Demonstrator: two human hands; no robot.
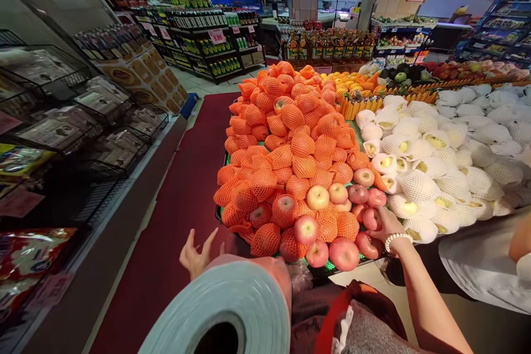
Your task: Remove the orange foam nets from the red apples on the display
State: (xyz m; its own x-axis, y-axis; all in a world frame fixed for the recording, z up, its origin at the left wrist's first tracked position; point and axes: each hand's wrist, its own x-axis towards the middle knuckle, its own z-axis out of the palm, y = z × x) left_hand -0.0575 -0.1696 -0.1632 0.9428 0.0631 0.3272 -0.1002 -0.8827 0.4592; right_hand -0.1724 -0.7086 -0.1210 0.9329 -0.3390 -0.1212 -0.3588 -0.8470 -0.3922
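Note:
My right hand point(390, 225), a beaded bracelet at its wrist, has its fingers around a red apple point(372, 219) at the right front corner of the fruit display. Beside that apple lie other bare apples point(344, 253) in red and pale yellow. Behind them, a tall heap of fruit in orange foam nets point(265, 177) rises. My left hand point(198, 254) hovers left of the heap, its fingers spread and nothing in them. Close to the camera, a large roll of clear plastic bags point(249, 293) hides part of my left arm.
To the right are fruits in white foam nets point(423, 185), with another person's light clothing point(485, 260) near them. Wire racks of packets point(116, 99) line the left, above a dark red floor covering point(186, 171). Bottles point(327, 47) stand behind the heap.

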